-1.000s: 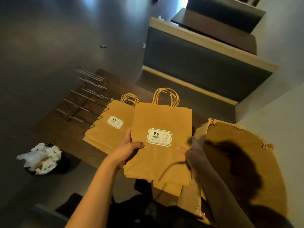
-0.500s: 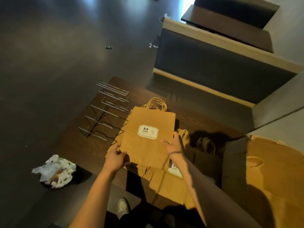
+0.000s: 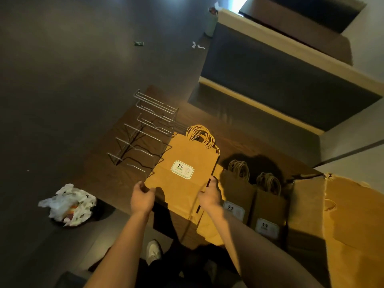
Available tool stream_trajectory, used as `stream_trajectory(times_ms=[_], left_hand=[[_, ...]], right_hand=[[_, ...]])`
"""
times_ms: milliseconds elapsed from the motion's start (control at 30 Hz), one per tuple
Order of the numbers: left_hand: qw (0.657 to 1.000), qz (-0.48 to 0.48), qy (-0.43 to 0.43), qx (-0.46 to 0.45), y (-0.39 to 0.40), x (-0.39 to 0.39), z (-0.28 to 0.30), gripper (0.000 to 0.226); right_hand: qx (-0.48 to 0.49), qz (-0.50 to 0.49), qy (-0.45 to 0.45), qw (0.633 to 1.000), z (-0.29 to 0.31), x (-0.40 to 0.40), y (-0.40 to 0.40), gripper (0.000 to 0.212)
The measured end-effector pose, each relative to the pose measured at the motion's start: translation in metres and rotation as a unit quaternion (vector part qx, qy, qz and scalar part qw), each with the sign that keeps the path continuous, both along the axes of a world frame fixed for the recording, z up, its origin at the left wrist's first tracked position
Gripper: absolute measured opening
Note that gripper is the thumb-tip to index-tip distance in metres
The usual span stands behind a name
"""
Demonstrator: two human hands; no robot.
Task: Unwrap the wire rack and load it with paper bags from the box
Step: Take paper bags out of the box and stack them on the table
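I was at the loading step. The wire rack (image 3: 145, 134) stood bare on the dark wooden surface (image 3: 245, 146), up and left of the middle of the frame, with no wrap on it that I could see. I think the white crumpled wrapping (image 3: 67, 204) at the lower left, on top of what looked like a bin, came off it, but I could not be sure.

My two hands were apart, one on each side of a stack of flat paper bags (image 3: 182, 175) in the middle of the frame. My left hand (image 3: 142, 199) gripped the stack's lower left edge, with the fingers curled round it. My right hand (image 3: 209, 196) held the lower right edge the same way. The top bag showed a small label, and the twisted handles pointed away from me, toward the top of the frame. The stack's left corner was just beside the nearest wires of the rack.

More bags (image 3: 253, 196) lay to the right in shadow, next to the torn cardboard box (image 3: 340, 221) at the right edge.

No bag was in the rack. Next, I think I needed to tip the stack up on its edge and slide it between two of the wires. I would have to keep both sides squeezed so the bags did not fan out or catch a handle on a wire.
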State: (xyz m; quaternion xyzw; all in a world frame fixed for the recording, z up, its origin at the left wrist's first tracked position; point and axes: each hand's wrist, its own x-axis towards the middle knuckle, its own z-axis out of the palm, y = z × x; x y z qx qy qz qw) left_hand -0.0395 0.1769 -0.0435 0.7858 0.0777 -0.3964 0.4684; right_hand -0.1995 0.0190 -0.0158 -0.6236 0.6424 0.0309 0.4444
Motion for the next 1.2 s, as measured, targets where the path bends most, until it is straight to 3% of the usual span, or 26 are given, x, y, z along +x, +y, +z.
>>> stream_trajectory(times_ms=[100,200,333,500,733,833,933,1067,1200], left_hand=[[0.998,0.011,0.027,-0.053,0.001,-0.009,0.022,0.075],[0.998,0.013,0.035,-0.049,0.002,-0.015,0.031,0.078],[1.000,0.023,0.005,-0.015,-0.003,-0.031,0.043,0.062],[0.996,0.009,-0.024,-0.081,-0.034,-0.074,0.088,0.026],[0.975,-0.073,0.022,-0.209,-0.080,-0.184,0.156,0.007],[0.968,-0.097,0.033,-0.230,-0.093,-0.231,0.170,0.007],[0.961,-0.118,0.056,-0.243,-0.107,-0.279,0.180,0.008],[0.951,-0.140,0.103,-0.254,-0.123,-0.333,0.183,0.010],[0.943,-0.163,0.136,-0.257,-0.130,-0.372,0.182,0.010]], right_hand=[[0.032,-0.001,-0.031,0.999,0.004,-0.002,-0.001,0.076],[0.056,-0.006,-0.040,0.998,0.009,-0.003,-0.005,0.072],[0.104,-0.009,-0.102,0.989,0.035,-0.016,-0.009,0.053],[0.018,0.014,-0.224,0.974,0.103,-0.060,-0.029,0.039],[-0.146,-0.066,-0.339,0.927,0.183,-0.195,-0.086,0.022],[-0.187,-0.116,-0.340,0.914,0.197,-0.274,-0.108,0.013],[-0.166,-0.237,-0.304,0.907,0.184,-0.350,-0.127,0.019],[0.003,-0.331,-0.215,0.919,0.111,-0.427,-0.144,0.009],[0.096,-0.291,-0.104,0.946,0.044,-0.469,-0.135,0.008]])
